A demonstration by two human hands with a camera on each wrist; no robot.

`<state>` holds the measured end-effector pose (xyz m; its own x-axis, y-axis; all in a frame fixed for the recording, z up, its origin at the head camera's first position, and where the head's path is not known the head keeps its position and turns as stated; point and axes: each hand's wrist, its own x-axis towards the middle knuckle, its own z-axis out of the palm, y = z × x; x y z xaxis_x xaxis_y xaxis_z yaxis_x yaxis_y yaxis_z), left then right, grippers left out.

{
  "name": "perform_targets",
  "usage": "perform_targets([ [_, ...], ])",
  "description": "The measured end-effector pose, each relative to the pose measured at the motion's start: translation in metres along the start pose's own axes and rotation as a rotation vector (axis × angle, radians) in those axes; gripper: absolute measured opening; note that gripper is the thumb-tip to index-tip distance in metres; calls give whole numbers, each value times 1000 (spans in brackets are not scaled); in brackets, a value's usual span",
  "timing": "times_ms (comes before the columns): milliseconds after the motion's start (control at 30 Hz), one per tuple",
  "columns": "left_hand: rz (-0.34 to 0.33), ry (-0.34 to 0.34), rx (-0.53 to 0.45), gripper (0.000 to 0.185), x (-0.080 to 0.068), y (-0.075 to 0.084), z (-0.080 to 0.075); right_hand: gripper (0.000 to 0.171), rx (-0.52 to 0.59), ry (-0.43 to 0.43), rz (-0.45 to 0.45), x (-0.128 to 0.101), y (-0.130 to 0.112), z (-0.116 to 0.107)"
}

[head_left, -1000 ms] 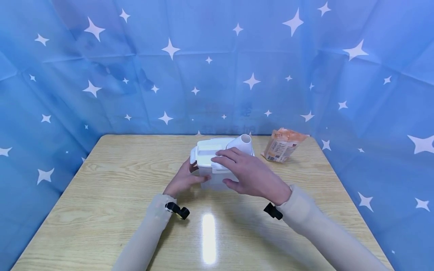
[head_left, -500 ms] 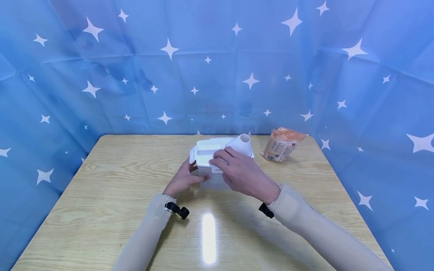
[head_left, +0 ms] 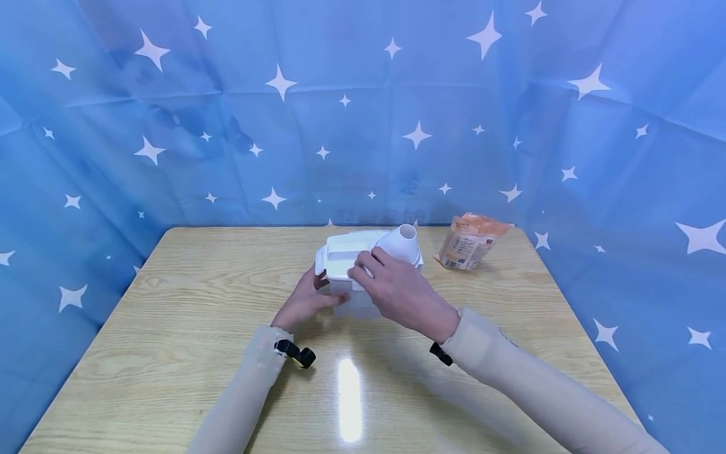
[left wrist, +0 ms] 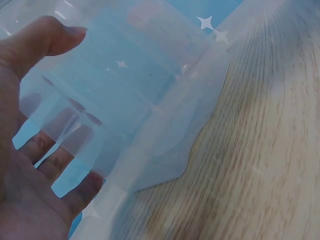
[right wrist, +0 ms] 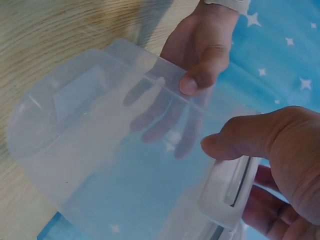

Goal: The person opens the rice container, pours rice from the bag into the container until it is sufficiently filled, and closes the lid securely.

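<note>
Just left of lower centre, the left grip [head_left: 300, 302] holds the translucent container [head_left: 354, 306] by its side; the right grip [head_left: 405, 290], fingers spread a second ago, now pinches its front latch [right wrist: 227, 187], so both bear on it, mid-frame. A white tapered cup [head_left: 399, 244] tops its lid [head_left: 340, 241]; farther, right of centre, an orange packet [head_left: 467, 246] sits on the surface [head_left: 170, 328]

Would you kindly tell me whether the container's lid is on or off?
On: in the head view, the white lid covers the top of the translucent container.
</note>
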<state>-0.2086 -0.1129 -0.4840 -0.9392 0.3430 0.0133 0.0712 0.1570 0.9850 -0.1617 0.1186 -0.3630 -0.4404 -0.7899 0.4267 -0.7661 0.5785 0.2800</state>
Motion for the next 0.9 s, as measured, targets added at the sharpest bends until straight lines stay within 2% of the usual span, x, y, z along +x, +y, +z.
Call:
perform_targets([
  [367,37,-3,1,79,0,2,0,19,-104,22,-63,5,-1,-5],
  [900,60,6,1,76,-1,2,1,11,-155,28,-103,7,-3,-3],
])
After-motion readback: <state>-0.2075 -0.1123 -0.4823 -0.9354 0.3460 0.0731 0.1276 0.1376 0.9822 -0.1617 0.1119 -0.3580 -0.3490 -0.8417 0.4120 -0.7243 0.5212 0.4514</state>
